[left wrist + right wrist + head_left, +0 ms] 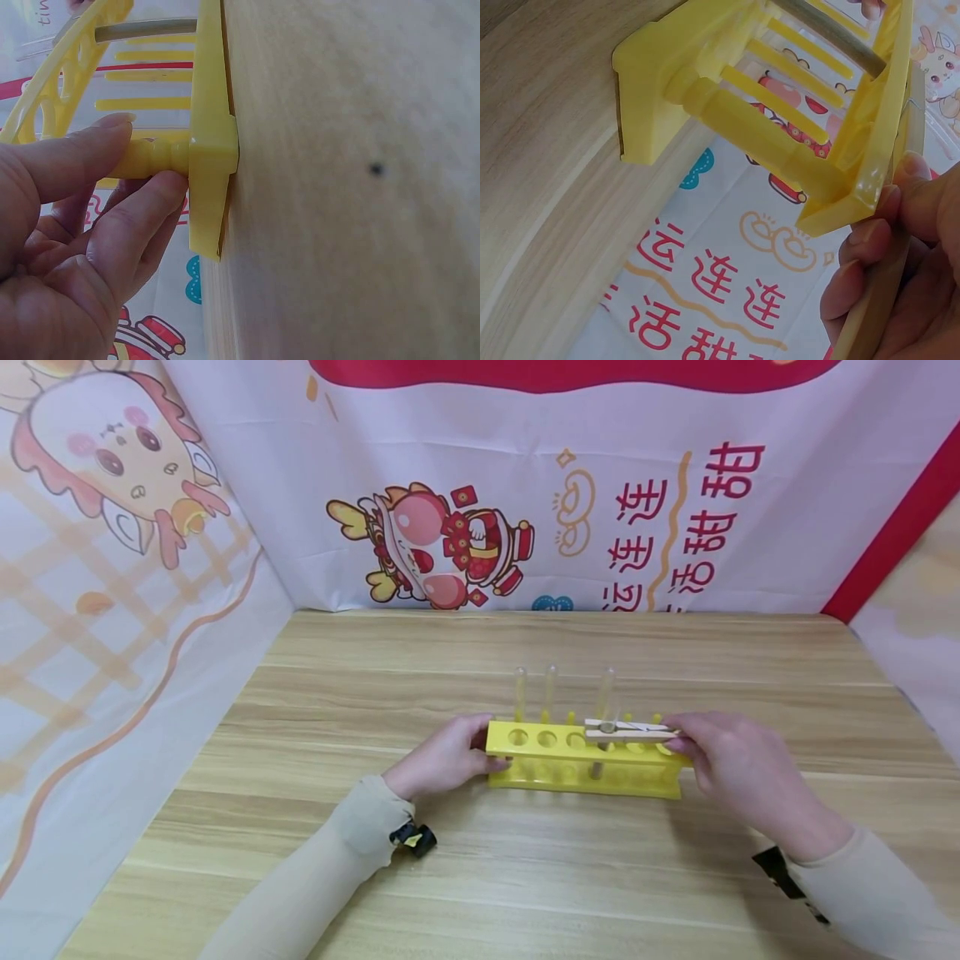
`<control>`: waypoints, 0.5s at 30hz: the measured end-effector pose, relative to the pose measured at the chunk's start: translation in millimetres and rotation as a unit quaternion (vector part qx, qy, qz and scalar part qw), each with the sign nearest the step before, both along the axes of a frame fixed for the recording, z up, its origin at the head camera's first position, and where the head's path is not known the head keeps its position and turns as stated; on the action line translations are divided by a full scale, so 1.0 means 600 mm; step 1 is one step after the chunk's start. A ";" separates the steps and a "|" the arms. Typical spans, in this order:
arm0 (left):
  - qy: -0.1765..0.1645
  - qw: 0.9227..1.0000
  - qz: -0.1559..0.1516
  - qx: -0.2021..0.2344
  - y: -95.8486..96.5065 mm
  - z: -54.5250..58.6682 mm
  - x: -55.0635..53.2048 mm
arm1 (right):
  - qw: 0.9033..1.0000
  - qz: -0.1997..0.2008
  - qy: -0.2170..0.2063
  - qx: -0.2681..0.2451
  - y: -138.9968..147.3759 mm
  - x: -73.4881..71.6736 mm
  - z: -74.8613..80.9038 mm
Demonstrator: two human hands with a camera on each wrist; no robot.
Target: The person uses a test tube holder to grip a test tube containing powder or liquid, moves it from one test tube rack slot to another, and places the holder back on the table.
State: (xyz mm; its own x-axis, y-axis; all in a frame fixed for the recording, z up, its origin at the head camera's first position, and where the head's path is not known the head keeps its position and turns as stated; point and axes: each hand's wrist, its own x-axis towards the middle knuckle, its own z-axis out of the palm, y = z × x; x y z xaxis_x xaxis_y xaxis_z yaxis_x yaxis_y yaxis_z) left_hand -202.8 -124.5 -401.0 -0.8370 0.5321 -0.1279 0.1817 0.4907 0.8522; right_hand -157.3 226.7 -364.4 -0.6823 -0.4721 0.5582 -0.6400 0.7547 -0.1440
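Observation:
A yellow test tube rack (585, 787) stands on the wooden table. My left hand (457, 752) grips its left end post (161, 156), with thumb and fingers either side in the left wrist view. My right hand (738, 768) holds a wooden test tube clamp (630, 732) level over the rack's top plate. The clamp's far end is around a glass test tube (606, 689), which passes down through a rack hole. Grey-brown contents (832, 34) show in the tube's lower part in the right wrist view.
Two clear test tubes (521, 689) stand upside down over pegs at the rack's back left. Several bare yellow pegs (776, 101) line the same side. The wooden table (360, 677) meets a printed cloth backdrop (465, 435) behind.

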 end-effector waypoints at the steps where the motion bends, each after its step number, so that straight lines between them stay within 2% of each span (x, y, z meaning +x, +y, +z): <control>1: 0.000 1.000 0.000 0.000 0.000 0.000 0.000 | 1.000 -0.001 0.000 0.000 0.000 0.000 0.000; 9: 0.001 1.000 0.001 0.000 0.000 0.001 0.001 | 1.000 0.001 0.000 0.000 0.001 0.000 -0.001; 15: -0.002 1.000 0.004 -0.004 0.001 0.003 0.002 | 1.000 -0.012 -0.003 0.008 -0.001 0.003 0.001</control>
